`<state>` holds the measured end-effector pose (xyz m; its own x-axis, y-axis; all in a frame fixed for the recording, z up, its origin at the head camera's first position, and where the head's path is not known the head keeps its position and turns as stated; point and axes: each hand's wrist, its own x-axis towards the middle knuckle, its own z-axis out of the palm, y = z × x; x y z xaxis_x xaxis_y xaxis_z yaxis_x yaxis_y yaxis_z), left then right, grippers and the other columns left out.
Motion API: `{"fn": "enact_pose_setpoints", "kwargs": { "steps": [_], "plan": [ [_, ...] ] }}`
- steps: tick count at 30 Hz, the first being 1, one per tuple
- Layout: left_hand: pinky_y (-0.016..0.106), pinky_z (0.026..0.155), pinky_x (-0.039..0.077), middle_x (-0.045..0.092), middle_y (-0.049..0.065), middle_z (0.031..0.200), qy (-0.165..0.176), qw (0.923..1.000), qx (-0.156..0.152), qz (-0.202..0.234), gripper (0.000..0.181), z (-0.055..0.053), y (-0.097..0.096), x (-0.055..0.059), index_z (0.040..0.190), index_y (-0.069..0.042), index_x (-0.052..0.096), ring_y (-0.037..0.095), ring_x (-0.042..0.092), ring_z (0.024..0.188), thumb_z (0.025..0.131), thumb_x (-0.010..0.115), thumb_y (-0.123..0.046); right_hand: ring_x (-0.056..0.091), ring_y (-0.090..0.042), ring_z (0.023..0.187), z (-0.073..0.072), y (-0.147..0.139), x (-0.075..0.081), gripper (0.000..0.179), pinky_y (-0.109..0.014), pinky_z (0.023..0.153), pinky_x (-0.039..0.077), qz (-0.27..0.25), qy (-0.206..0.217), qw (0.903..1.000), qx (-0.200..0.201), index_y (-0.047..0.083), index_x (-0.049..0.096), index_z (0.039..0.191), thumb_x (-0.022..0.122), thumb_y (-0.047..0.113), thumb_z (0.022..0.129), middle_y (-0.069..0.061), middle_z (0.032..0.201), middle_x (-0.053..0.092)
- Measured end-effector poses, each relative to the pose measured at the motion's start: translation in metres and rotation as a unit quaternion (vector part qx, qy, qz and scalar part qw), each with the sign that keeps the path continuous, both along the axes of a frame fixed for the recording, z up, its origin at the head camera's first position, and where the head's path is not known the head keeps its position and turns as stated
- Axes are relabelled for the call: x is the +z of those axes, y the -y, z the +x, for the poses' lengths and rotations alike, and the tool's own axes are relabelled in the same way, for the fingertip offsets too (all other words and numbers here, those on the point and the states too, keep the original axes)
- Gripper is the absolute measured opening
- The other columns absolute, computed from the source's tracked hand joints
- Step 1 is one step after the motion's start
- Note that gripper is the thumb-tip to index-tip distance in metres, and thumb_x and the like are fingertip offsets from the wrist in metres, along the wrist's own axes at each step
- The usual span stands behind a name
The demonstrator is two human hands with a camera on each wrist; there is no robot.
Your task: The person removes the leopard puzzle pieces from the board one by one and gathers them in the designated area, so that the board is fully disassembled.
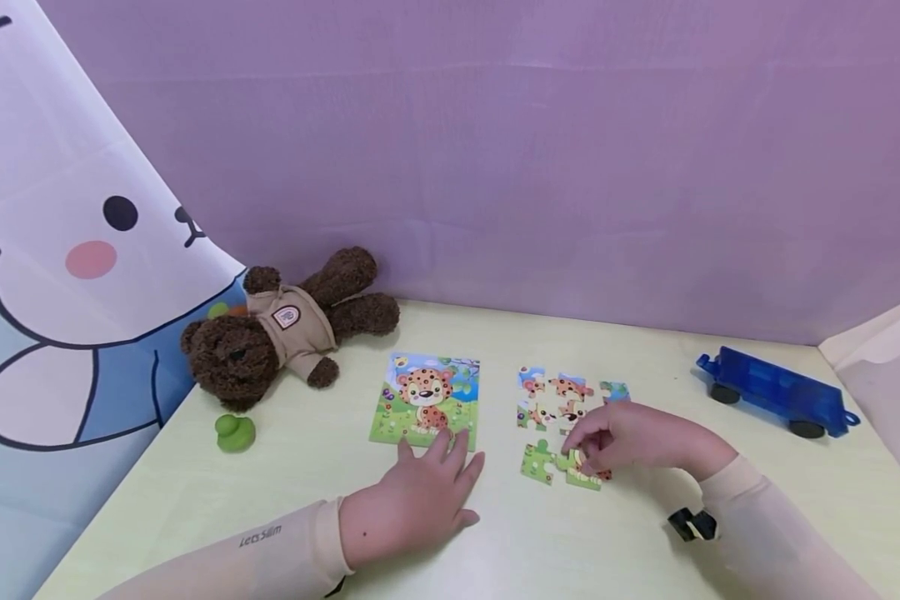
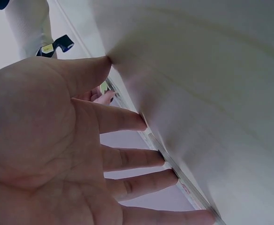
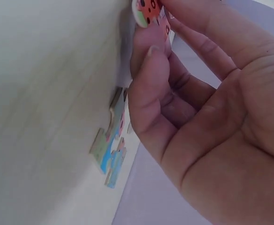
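Observation:
My left hand (image 1: 420, 500) lies with spread, straight fingers at the lower edge of a leopard picture card (image 1: 426, 392), its fingertips touching the card and table. In the left wrist view the palm (image 2: 48, 140) faces the camera, holding nothing. My right hand (image 1: 637, 437) pinches a puzzle piece (image 3: 148, 10) with orange, dark-spotted print between thumb and fingers. Beneath and around this hand lie several puzzle pieces (image 1: 546, 412) with parts of a leopard picture. A green puzzle piece (image 1: 537, 463) sits left of the right fingertips. The hand partly covers the pieces on the right.
A brown teddy bear (image 1: 300, 329) in a beige shirt lies at the back left, with a small green toy (image 1: 235, 433) in front of it. A blue toy wagon (image 1: 780, 392) with black wheels stands at the right. Behind the table (image 1: 285, 492) hangs a purple cloth (image 1: 495, 167).

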<state>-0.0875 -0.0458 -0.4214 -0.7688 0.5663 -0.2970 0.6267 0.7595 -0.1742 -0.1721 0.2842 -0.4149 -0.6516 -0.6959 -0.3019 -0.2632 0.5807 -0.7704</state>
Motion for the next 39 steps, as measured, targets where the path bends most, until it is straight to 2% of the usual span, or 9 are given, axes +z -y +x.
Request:
{"fn": "enact_pose_setpoints", "kwargs": {
  "steps": [9,20,30,34,39],
  "plan": [
    [0.075,0.11,0.05,0.029,0.011,0.178,0.004,1.0,0.002,0.007,0.072,0.0,0.001,0.0,0.169,-0.025,0.034,0.037,0.033,0.163,0.109,0.041,-0.064,0.058,-0.006,0.077,0.002,0.003,0.003,0.025,-0.022,0.069,0.052,0.021,-0.04,0.9988,0.019,0.018,0.075,0.117,0.083,0.019,0.094,0.003,0.088,0.067],
    [0.076,0.11,0.049,0.028,0.011,0.178,0.01,0.9999,0.005,0.008,0.072,-0.001,0.0,0.0,0.169,-0.025,0.034,0.037,0.032,0.163,0.109,0.04,-0.065,0.057,-0.01,0.08,0.004,0.007,0.001,0.022,-0.023,0.069,0.051,0.059,-0.046,0.997,-0.015,0.016,0.07,0.105,0.085,0.015,0.09,0.002,0.089,0.064],
    [0.077,0.11,0.049,0.028,0.011,0.178,0.016,0.9997,0.008,0.014,0.073,-0.001,0.001,0.0,0.169,-0.024,0.034,0.038,0.032,0.163,0.109,0.042,-0.064,0.056,-0.014,0.082,0.007,0.01,0.002,0.025,-0.024,0.068,0.049,0.067,-0.046,0.9963,-0.03,0.015,0.068,0.105,0.087,0.014,0.088,0.0,0.089,0.062],
    [0.077,0.109,0.049,0.028,0.011,0.178,0.016,0.9997,0.006,0.017,0.072,-0.001,0.002,0.001,0.169,-0.024,0.035,0.038,0.033,0.163,0.109,0.043,-0.064,0.055,-0.011,0.078,0.006,0.013,0.007,0.02,-0.024,0.066,0.048,0.067,-0.067,0.995,-0.03,0.018,0.069,0.102,0.085,0.023,0.092,0.003,0.086,0.062],
    [0.075,0.11,0.05,0.03,0.011,0.177,0.021,0.9993,0.006,0.029,0.074,-0.002,0.003,0.003,0.169,-0.025,0.035,0.039,0.034,0.161,0.107,0.045,-0.065,0.05,-0.005,0.069,0.001,0.025,0.015,0.012,-0.023,0.063,0.045,0.046,-0.122,0.9913,-0.016,0.021,0.069,0.1,0.076,0.03,0.101,0.006,0.081,0.058]
  ]
}}
